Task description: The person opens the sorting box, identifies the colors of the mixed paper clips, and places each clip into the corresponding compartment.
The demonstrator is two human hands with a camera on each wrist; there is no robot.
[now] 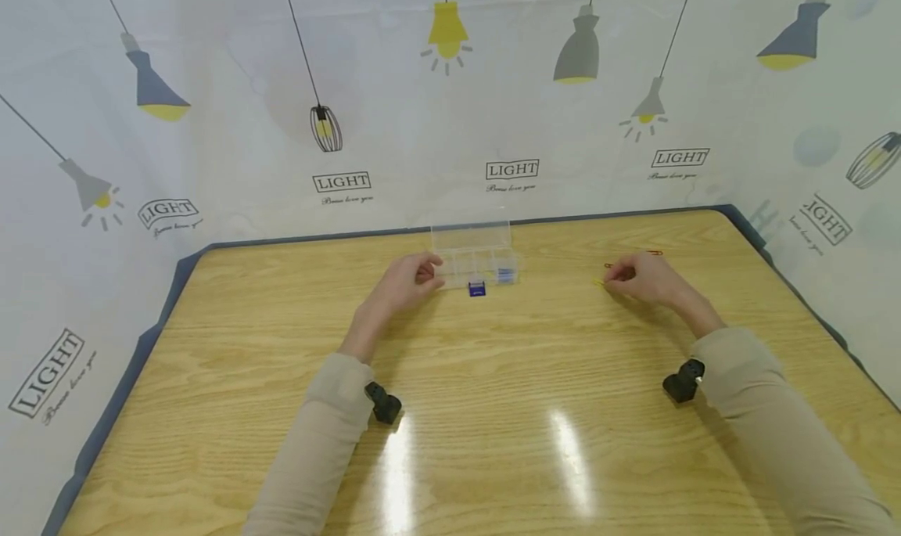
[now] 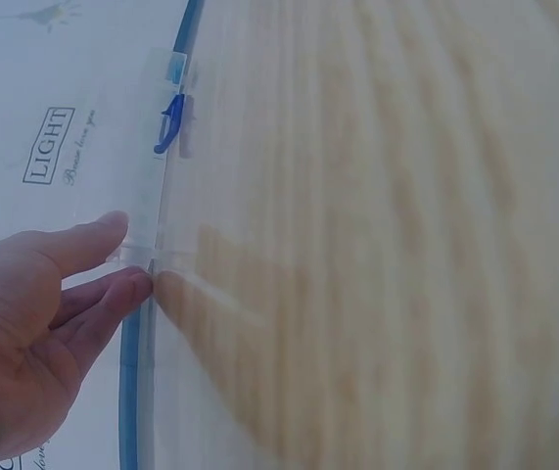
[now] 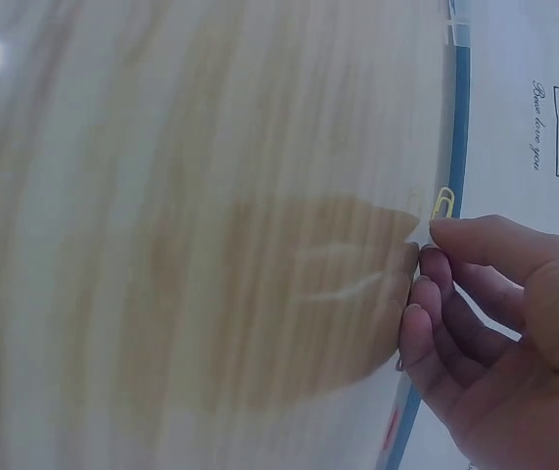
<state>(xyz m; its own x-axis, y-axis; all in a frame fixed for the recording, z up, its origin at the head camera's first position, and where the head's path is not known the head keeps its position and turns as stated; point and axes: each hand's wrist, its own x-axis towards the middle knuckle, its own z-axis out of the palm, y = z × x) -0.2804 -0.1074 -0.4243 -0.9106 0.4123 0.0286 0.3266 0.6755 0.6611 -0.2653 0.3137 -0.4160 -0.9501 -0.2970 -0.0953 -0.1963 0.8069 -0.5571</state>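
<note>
Spanning the full width: wood-grain worktop (image 1: 479,348), pale backdrop (image 1: 394,59) behind it printed with hanging lamps and the word LIGHT.

Far left: beige sleeve (image 1: 310,442), black wrist camera (image 1: 383,404) at its cuff. Left hand (image 1: 404,282) lies at the left end of a clear compartment box (image 1: 464,264) near the worktop's back edge. Left grip: moderately wide, thumb and fingers parted, the box end between them; whether they hold the plastic or only touch it, cannot tell.

Box stands open, transparent lid (image 1: 470,236) raised along its rear side, inside split by dividers. At its front edge, about mid-length, a dark blue tab (image 1: 477,289); fixed latch or loose piece, not determinable. Right-hand compartment contains small blue pieces (image 1: 505,275), too small to identify.

Well apart to the right of the box: yellow paper clip (image 3: 443,203). Right hand (image 1: 644,278) pinches it, the looped end projecting past thumb and fingertips. Right grip: narrow, on the yellow clip, close to the worktop.

Red paper clip (image 1: 608,265) just behind the right fingertips, partly covered by the hand. Second red clip (image 1: 655,253) farther right, just behind the knuckles.

Far right: second sleeve (image 1: 781,411), second camera (image 1: 681,382) at the cuff.
</note>
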